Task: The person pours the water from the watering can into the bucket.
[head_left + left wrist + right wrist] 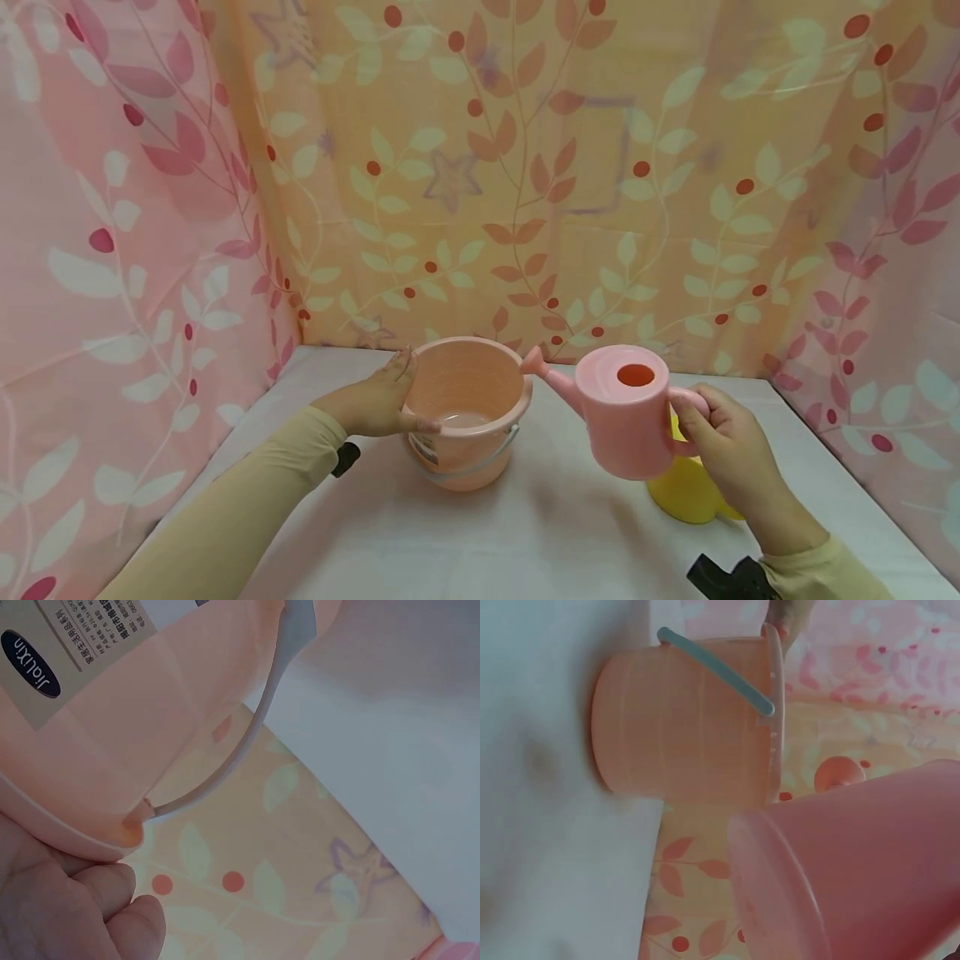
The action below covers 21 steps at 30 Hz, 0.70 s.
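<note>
A peach bucket stands upright on the white table, its pale handle hanging down in front. My left hand holds its rim at the left, thumb along the front rim and fingers farther back. In the left wrist view the curled fingers lie at the rim. My right hand grips the handle of a pink watering can, raised above the table and almost upright. The can's spout points left, its flared tip close to the bucket's right rim.
Behind the watering can sits a yellow container, partly hidden by the can and the right hand. Patterned cloth walls enclose the white tabletop at the back and both sides. The bucket carries a printed label.
</note>
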Tool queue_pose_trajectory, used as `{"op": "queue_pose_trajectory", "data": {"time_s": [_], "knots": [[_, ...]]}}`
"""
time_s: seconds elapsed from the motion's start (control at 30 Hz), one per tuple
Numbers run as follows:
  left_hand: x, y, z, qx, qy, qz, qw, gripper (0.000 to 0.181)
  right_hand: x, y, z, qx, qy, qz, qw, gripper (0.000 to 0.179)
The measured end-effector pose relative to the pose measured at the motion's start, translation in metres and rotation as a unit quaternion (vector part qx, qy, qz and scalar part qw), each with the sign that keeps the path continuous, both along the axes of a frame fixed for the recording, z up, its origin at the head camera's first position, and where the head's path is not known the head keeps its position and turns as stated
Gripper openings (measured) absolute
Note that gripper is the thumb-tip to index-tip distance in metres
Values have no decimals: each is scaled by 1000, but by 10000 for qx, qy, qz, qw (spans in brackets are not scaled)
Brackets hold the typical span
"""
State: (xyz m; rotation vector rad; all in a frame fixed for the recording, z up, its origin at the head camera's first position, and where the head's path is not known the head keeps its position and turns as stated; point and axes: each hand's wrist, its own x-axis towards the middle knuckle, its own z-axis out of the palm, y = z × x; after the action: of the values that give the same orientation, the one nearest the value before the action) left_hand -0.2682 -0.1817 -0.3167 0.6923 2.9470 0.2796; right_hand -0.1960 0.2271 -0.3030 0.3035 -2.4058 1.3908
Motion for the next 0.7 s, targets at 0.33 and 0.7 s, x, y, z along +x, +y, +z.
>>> {"op": "queue_pose_trajectory", "data": {"time_s": [0.33,0.7], "knots": [[-2,-1,-2,-87,21,6,10000,122,-4,-7,14,176,136,269,9994,30],[-1,1,0,-92,16,34,10000,122,-9,-15,25,542,-62,342,9979,33]]}}
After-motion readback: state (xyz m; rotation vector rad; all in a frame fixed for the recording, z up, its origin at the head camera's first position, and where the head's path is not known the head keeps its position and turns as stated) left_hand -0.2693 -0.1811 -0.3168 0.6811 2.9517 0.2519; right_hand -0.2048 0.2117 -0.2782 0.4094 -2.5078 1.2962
